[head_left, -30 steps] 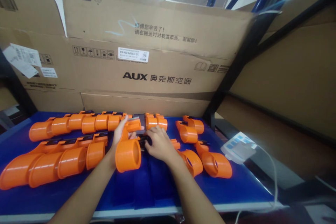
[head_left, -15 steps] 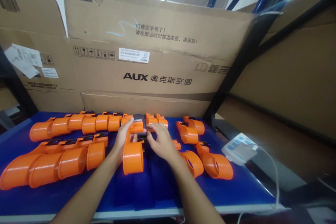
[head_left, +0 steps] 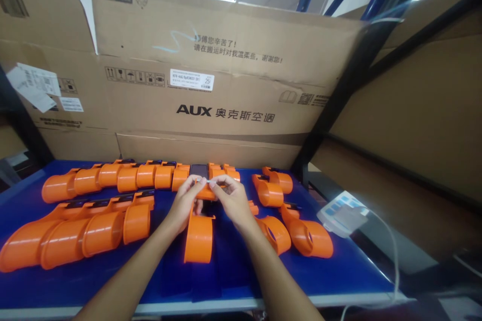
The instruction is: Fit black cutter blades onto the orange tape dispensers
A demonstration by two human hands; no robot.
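Observation:
My left hand [head_left: 188, 201] is closed around the upper part of an orange plastic holder [head_left: 199, 241], whose wide round cup hangs below the fingers. My right hand [head_left: 230, 198] has its thumb and fingertips pinched at the upper right end of this holder. Between the fingertips of both hands shows a small pale strip [head_left: 209, 181], lying along the holder's top. The fingers cover much of the strip, so its kind is unclear. Just behind the hands stands a small dark tray [head_left: 199, 170].
Rows of similar orange holders [head_left: 100, 231] lie to the left, with more orange holders [head_left: 314, 238] to the right on the blue surface [head_left: 143, 281]. A white device [head_left: 342, 213] with a cable sits at the right edge. Cardboard [head_left: 150, 110] walls the back.
My right hand has come in from beside the holder, and its fingers have closed at the pale strip. My left hand and the holder have shifted slightly right, with the cup lower.

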